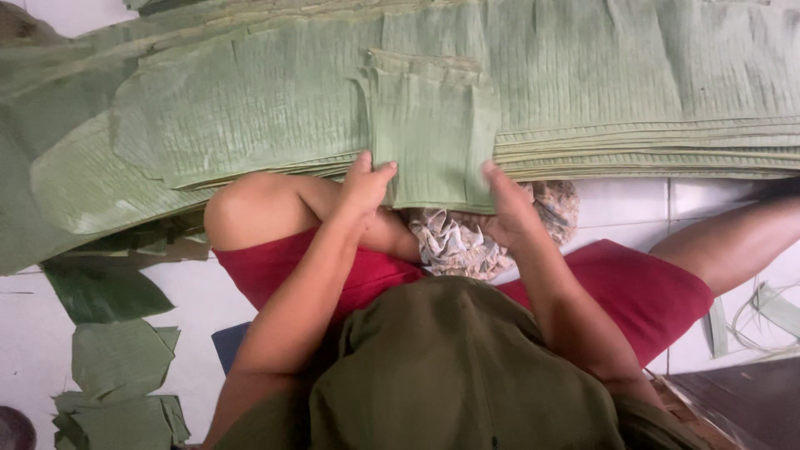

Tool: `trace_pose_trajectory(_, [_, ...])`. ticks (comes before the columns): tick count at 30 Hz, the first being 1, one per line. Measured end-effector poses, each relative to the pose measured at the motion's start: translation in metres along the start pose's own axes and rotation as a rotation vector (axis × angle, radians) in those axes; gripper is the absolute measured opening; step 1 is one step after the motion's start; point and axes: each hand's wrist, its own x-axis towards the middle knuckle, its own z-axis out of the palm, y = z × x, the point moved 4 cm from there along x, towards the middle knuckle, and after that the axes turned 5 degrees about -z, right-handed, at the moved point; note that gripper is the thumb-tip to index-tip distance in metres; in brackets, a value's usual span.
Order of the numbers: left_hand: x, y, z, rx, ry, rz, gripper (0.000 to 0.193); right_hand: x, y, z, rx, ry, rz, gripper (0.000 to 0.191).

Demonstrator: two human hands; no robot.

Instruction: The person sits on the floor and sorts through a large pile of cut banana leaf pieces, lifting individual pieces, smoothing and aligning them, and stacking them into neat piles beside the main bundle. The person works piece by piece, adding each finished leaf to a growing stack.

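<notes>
A small folded stack of green banana-leaf pieces (429,133) lies on top of a large pile of long banana leaves (600,75). My left hand (367,183) pinches the lower left edge of the folded stack. My right hand (508,208) grips its lower right edge, thumb on top. The stack's near edge hangs over the pile's rim toward my lap. Under it, between my knees, lies a crumpled patterned cloth (467,237). I sit on the floor in red shorts and an olive shirt.
Torn leaf scraps (117,358) lie on the white tiled floor (625,204) at the left. Thin leaf strips (771,312) lie at the right, beside a dark wooden surface (742,400). The big leaf pile spans the whole far side.
</notes>
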Motion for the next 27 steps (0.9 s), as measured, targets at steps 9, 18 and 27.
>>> trace_pose_trajectory(9, [-0.005, 0.046, -0.018, 0.131, -0.058, 0.250, 0.039, -0.001, 0.006, 0.023, -0.123, -0.155, -0.123, 0.045])
trace_pose_trajectory(18, [0.040, 0.067, -0.065, 0.658, 0.207, 0.338, 0.043, 0.015, 0.003, 0.059, -0.728, -0.179, -0.414, 0.032])
trace_pose_trajectory(27, [0.150, 0.158, -0.266, 0.016, 0.405, 0.341, 0.051, 0.029, -0.008, 0.078, -1.837, 0.164, -1.112, 0.049])
